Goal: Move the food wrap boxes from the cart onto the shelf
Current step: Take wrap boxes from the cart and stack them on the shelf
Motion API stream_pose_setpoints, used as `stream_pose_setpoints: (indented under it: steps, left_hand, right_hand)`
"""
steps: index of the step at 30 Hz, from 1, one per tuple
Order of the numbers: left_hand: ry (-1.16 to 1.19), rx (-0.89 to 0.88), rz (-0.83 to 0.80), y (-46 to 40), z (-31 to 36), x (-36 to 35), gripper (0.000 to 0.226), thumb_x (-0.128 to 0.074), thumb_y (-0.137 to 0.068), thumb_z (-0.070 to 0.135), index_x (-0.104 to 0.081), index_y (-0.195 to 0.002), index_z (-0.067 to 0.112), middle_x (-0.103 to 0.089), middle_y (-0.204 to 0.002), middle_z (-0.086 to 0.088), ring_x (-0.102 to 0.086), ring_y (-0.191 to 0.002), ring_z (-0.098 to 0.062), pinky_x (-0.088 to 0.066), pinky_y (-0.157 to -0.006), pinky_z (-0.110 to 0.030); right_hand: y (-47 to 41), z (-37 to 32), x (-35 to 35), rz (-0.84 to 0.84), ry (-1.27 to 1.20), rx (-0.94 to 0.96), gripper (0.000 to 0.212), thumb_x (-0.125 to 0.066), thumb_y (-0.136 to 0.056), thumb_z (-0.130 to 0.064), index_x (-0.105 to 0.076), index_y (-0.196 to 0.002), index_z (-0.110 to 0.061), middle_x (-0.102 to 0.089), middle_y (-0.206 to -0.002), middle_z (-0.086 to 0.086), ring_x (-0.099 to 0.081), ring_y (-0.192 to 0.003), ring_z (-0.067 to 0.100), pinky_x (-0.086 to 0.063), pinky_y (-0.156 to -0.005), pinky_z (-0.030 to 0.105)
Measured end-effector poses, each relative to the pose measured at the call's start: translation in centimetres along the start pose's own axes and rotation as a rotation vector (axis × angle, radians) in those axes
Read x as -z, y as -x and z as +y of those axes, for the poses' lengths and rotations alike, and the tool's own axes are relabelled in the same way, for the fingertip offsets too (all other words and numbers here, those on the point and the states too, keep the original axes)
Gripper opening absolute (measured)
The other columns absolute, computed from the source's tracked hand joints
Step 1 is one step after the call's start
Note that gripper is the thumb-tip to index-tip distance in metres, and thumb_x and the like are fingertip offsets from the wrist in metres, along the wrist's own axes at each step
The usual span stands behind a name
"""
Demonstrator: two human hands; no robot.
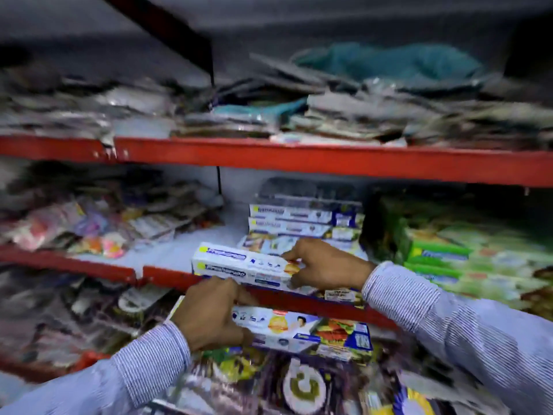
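Note:
My right hand (324, 265) grips the right end of a white and blue food wrap box (236, 266) that lies at the front edge of the middle shelf (167, 250). Behind it, several more food wrap boxes (299, 220) are stacked on the same shelf. My left hand (209, 313) holds the left end of another food wrap box (302, 330), lower down, in front of the red shelf edge (314, 307). The picture is blurred by motion. No cart is in view.
Green boxes (449, 259) fill the shelf right of the stack. Colourful packets (89, 229) lie on the left of the same shelf. The upper shelf (269, 157) carries piled flat packets. Plate-like packs (302, 387) sit below my hands.

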State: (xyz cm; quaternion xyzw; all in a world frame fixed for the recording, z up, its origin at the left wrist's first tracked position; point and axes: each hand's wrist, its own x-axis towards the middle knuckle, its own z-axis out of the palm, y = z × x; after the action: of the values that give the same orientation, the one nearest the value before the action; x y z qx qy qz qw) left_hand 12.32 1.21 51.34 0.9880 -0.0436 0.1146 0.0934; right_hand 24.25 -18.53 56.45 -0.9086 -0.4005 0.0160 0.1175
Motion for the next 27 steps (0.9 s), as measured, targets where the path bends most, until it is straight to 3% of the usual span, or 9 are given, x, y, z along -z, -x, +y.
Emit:
stream_pose_setpoints:
  steps: [3, 5, 7, 9, 11, 13, 16, 22, 27]
  left_hand:
    - [0.018, -0.014, 0.046, -3.4, -0.2, 1.4, 0.056, -0.072, -0.049, 0.058, -0.068, -0.104, 0.053, -0.076, -0.102, 0.016, -0.067, -0.099, -0.010, -0.054, -0.081, -0.025]
    - [0.019, 0.001, 0.053, -5.1, 0.0, 1.9, 0.055, -0.075, -0.052, 0.053, -0.070, -0.106, 0.048, -0.074, -0.108, 0.016, -0.064, -0.104, -0.012, -0.050, -0.083, -0.024]
    - [0.033, 0.005, 0.062, -6.6, 0.1, 2.2, 0.053, -0.079, -0.055, 0.048, -0.071, -0.108, 0.045, -0.073, -0.109, 0.015, -0.063, -0.103, -0.013, -0.048, -0.081, -0.023]
    - [0.045, -0.007, 0.056, -8.2, 0.1, 2.4, 0.052, -0.079, -0.056, 0.045, -0.073, -0.107, 0.044, -0.075, -0.107, 0.014, -0.063, -0.098, -0.013, -0.048, -0.076, -0.023]
    - [0.061, -0.017, 0.038, -9.5, 0.0, 2.5, 0.050, -0.079, -0.055, 0.045, -0.073, -0.105, 0.046, -0.077, -0.101, 0.014, -0.064, -0.090, -0.013, -0.051, -0.071, -0.024]
    - [0.067, -0.014, 0.016, -10.5, -0.2, 2.3, 0.050, -0.080, -0.054, 0.045, -0.073, -0.104, 0.046, -0.078, -0.097, 0.013, -0.066, -0.087, -0.014, -0.054, -0.070, -0.026]
    - [0.083, -0.002, -0.004, -11.6, -0.8, 1.6, 0.050, -0.081, -0.057, 0.045, -0.073, -0.106, 0.043, -0.077, -0.102, 0.014, -0.064, -0.093, -0.015, -0.051, -0.074, -0.024]
    - [0.106, 0.004, -0.019, -12.5, -1.4, 1.2, 0.047, -0.082, -0.062, 0.044, -0.073, -0.108, 0.041, -0.076, -0.104, 0.012, -0.061, -0.096, -0.016, -0.043, -0.072, -0.021]
    - [0.121, 0.024, -0.022, -13.5, -1.5, 1.0, 0.047, -0.085, -0.061, 0.042, -0.075, -0.107, 0.036, -0.075, -0.105, 0.011, -0.062, -0.099, -0.016, -0.048, -0.076, -0.023]
  right_hand:
    - [-1.4, 1.9, 2.5, 0.024, 0.015, -0.050, 0.039, -0.071, -0.085, -0.024, -0.064, -0.108, 0.007, -0.061, -0.108, 0.026, -0.058, -0.101, 0.040, -0.051, -0.089, 0.047]
    - [-2.7, 3.3, 3.1, 0.030, 0.013, -0.069, 0.020, -0.072, -0.085, -0.021, -0.064, -0.094, -0.006, -0.060, -0.097, 0.017, -0.060, -0.092, 0.033, -0.053, -0.085, 0.042]
    - [-4.5, 4.7, 3.5, 0.032, 0.019, -0.101, 0.014, -0.070, -0.087, -0.021, -0.068, -0.097, -0.011, -0.062, -0.094, 0.013, -0.060, -0.090, 0.030, -0.052, -0.083, 0.038]
    - [-6.3, 6.0, 3.7, 0.029, 0.028, -0.127, 0.007, -0.067, -0.090, -0.021, -0.065, -0.086, -0.025, -0.060, -0.088, 0.002, -0.058, -0.087, 0.026, -0.046, -0.074, 0.032]
    - [-8.0, 7.0, 3.6, 0.005, 0.036, -0.158, 0.016, -0.065, -0.093, -0.020, -0.068, -0.108, -0.018, -0.064, -0.105, 0.007, -0.060, -0.099, 0.027, -0.045, -0.079, 0.031]
    - [-9.3, 8.1, 3.3, -0.001, 0.059, -0.198, 0.049, -0.063, -0.094, -0.023, -0.053, -0.139, -0.005, -0.055, -0.134, 0.017, -0.054, -0.121, 0.033, -0.046, -0.098, 0.035]
    - [-10.6, 9.3, 2.3, -0.012, 0.053, -0.238, 0.058, -0.062, -0.095, -0.025, -0.044, -0.146, -0.005, -0.047, -0.146, 0.017, -0.049, -0.131, 0.032, -0.042, -0.107, 0.035]
    - [-11.3, 11.0, 1.0, 0.102, -0.009, -0.232, 0.044, -0.074, -0.087, -0.018, -0.064, -0.126, -0.001, -0.063, -0.128, 0.015, -0.061, -0.117, 0.029, -0.049, -0.101, 0.035]
    - [-11.3, 11.0, 1.1, 0.251, 0.034, -0.248, 0.030, -0.082, -0.077, -0.023, -0.078, -0.106, -0.015, -0.077, -0.109, 0.004, -0.072, -0.096, 0.018, -0.055, -0.091, 0.026]
